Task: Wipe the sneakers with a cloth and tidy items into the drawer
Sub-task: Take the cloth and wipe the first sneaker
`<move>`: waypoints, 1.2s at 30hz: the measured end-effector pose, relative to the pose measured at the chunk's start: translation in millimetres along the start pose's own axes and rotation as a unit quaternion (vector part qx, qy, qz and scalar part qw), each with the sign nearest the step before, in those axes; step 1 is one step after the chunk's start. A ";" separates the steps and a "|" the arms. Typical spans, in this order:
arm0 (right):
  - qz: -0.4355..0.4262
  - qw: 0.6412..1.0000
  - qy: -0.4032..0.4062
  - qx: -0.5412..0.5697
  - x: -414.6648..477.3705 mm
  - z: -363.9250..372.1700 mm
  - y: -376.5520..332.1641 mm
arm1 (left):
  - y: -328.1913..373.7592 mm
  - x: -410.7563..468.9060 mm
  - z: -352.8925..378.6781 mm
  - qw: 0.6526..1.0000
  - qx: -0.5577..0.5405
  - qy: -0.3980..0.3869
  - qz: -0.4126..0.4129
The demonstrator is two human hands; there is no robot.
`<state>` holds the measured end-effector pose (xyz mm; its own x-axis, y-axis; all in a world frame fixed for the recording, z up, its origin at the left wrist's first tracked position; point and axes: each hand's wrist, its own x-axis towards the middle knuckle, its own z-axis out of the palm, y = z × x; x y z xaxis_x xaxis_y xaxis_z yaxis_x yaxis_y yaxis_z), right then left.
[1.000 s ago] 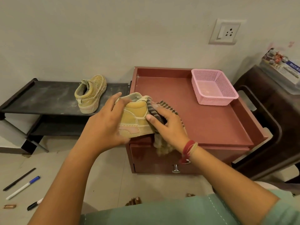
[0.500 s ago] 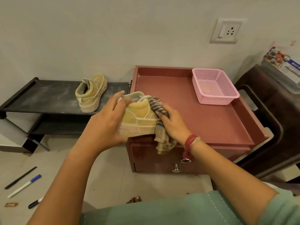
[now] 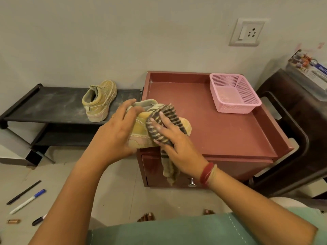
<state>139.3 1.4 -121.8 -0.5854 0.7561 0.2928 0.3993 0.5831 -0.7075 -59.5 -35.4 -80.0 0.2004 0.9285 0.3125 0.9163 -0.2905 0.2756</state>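
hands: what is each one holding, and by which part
The left hand grips the sneaker round its heel end, fingers over the collar. The right hand presses the striped cloth flat against the sneaker's side.

The left hand [image 3: 115, 137] covers much of the sneaker [image 3: 139, 127]; the edge crops the printed box [image 3: 311, 73].

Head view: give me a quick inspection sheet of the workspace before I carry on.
Surface: red cabinet top, held sneaker at its front left corner.
Job's things: striped cloth draped over held sneaker; second sneaker on black rack; drawer shut.
Clutter: pink basket on cabinet top; three pens and a small copper item on floor.
Hands: left hand grips held sneaker's collar; right hand presses striped cloth with straight fingers.
Cables: nothing seen.
Surroundings: wall socket; dark chair at right.
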 end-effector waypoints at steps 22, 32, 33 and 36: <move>0.088 0.995 0.003 -0.054 -4.2 -32.8 37.7 | -15.1 7.7 8.4 0.998 0.004 -0.016 -0.061; 0.100 0.991 -0.005 -0.094 -18.5 -23.2 46.2 | -13.7 11.3 12.2 0.998 -0.026 -0.019 -0.061; 0.102 0.987 -0.021 -0.121 -18.7 -26.2 50.2 | -14.7 11.7 11.4 0.997 -0.028 -0.025 -0.061; 0.183 0.965 0.001 -0.186 -10.3 -44.5 74.9 | -10.4 10.0 9.0 0.992 -0.063 -0.072 -0.080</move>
<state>206.7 50.5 -149.2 -0.3551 0.9323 0.0685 0.8050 0.3422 -0.4846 -63.8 -21.1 -87.9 0.1116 0.9858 0.1253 0.8914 -0.1551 0.4259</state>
